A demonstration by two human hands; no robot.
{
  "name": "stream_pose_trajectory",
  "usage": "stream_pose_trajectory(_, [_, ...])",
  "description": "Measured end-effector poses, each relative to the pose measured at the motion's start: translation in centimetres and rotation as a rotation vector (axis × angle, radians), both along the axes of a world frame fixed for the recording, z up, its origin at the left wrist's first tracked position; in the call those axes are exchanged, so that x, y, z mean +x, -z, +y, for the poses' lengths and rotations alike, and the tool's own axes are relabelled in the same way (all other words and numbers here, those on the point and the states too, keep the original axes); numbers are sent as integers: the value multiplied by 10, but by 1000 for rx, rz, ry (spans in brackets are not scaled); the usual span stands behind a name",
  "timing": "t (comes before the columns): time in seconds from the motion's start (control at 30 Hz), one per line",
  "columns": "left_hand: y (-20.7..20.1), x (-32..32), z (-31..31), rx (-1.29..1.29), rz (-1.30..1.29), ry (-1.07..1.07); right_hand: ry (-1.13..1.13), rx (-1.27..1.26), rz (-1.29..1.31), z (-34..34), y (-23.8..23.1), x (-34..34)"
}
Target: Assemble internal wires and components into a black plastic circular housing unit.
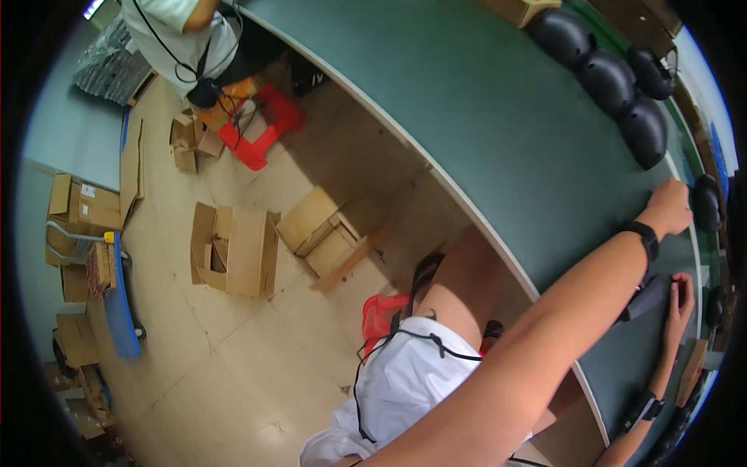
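Note:
My left hand is at the right, at the table's far edge beside a row of black pieces. Its fingers are curled, and what they hold, if anything, is hidden. Below it, my right hand has its fingers partly stretched and apart. Right beside those fingers lies a dark grey, smooth piece, partly covered by my left forearm; whether the hand touches it I cannot tell. Several rounded black shells sit in a row on the green table. Another black rounded piece lies past the left hand.
Open cardboard boxes and a red stool stand on the tiled floor. A blue trolley carries cartons at the left. Another person is at the table's upper left. A second red stool is by my legs.

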State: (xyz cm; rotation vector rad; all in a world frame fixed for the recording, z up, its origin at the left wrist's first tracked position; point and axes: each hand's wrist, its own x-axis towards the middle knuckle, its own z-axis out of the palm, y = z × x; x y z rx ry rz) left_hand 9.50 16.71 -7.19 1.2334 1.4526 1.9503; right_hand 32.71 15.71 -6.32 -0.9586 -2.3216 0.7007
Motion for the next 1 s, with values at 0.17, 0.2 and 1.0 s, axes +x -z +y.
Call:
stream_pose_trajectory(0.17, [-7, 5, 23, -49, 19, -70, 6, 145, -132, 42, -6, 16])
stream_pose_trajectory(0.2, [-32, 13, 26, -66, 107, -23, -11, 175, -173, 50, -29, 30])
stream_pose_trajectory(1.0, [-18, -26, -17, -16, 291, -35, 48, 256, -188, -33, -30, -53])
